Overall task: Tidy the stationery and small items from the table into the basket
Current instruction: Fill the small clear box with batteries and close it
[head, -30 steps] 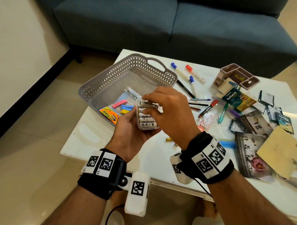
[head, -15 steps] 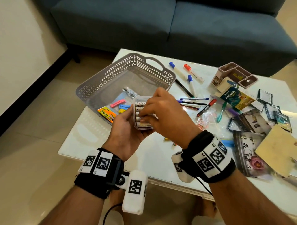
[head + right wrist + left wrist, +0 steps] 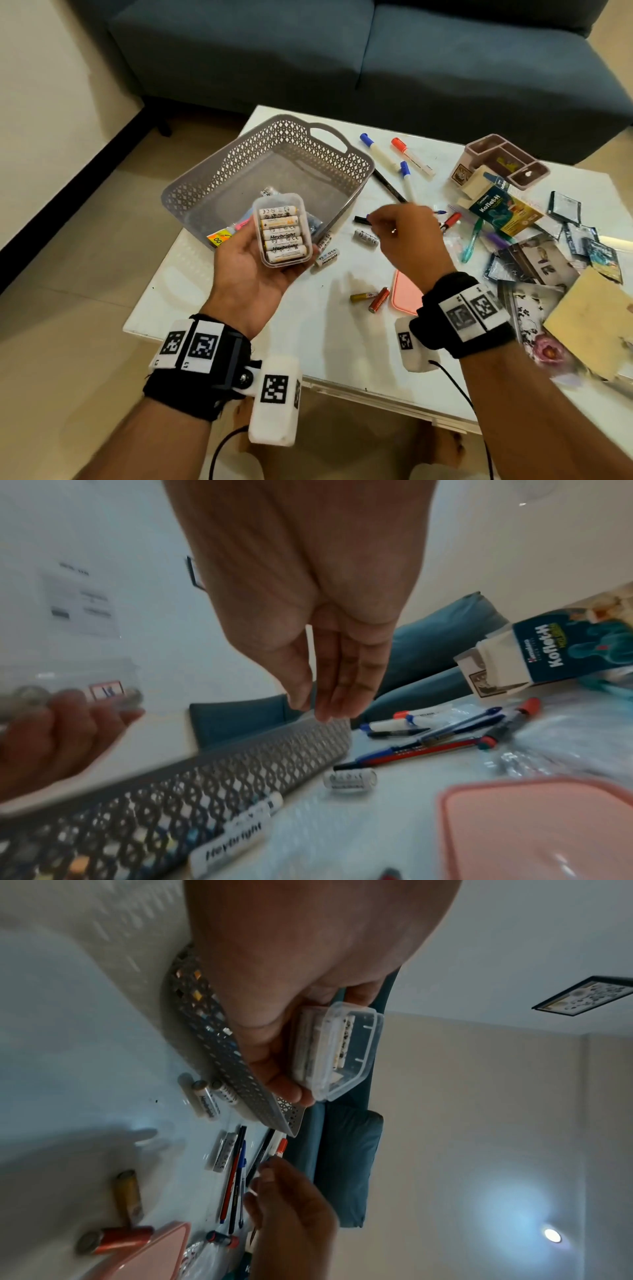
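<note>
My left hand holds a clear plastic box of white batteries in its palm, fingers curled round it, above the front corner of the grey lattice basket. The left wrist view shows the box from the side. My right hand hovers over the table to the right of the basket with relaxed fingers and holds nothing. Loose white batteries lie below it, and two more lie by the basket wall. Small items lie inside the basket.
A gold battery, a red battery and a pink lid lie near the table's front. Markers and pens lie behind my right hand. A pink organiser, a green carton and photos crowd the right side.
My right hand has left the battery box and moved right over the table. The left hand still holds the box, which now shows uncovered.
</note>
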